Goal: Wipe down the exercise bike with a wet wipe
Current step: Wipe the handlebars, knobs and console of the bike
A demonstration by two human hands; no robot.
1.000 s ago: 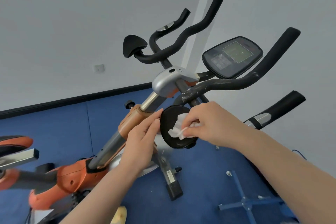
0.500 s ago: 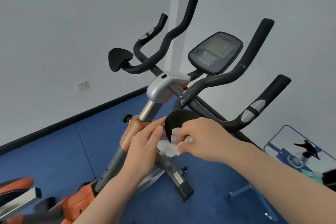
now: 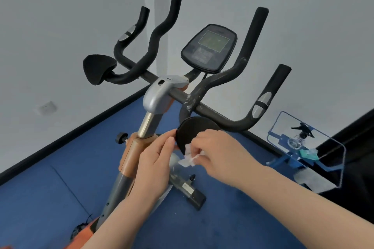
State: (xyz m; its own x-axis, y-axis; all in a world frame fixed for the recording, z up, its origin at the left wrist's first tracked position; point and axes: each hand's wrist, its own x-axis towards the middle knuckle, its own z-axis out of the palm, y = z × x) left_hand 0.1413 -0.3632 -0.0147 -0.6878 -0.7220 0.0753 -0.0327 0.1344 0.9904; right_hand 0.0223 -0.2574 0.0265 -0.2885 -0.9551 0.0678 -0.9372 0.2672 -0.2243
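The exercise bike point(image 3: 159, 95) has an orange and grey frame, black handlebars and a dark console point(image 3: 209, 47). A round black elbow pad point(image 3: 194, 127) sits low on the right handlebar. My right hand point(image 3: 220, 150) pinches a crumpled white wet wipe point(image 3: 189, 157) at the pad's lower edge. My left hand point(image 3: 156, 159) rests with its fingertips against the pad's left rim, fingers together. A second black pad point(image 3: 98, 68) sits on the left handlebar.
A small blue-framed glass table point(image 3: 311, 143) stands at the right with a spray bottle point(image 3: 299, 135) and a teal pack on it. Blue floor surrounds the bike's front foot point(image 3: 188, 190). White walls meet in a corner behind the handlebars.
The view has swung left and up, so the glass table now shows at the right. My right hand has slid the wipe down from the pad's face to its lower edge.
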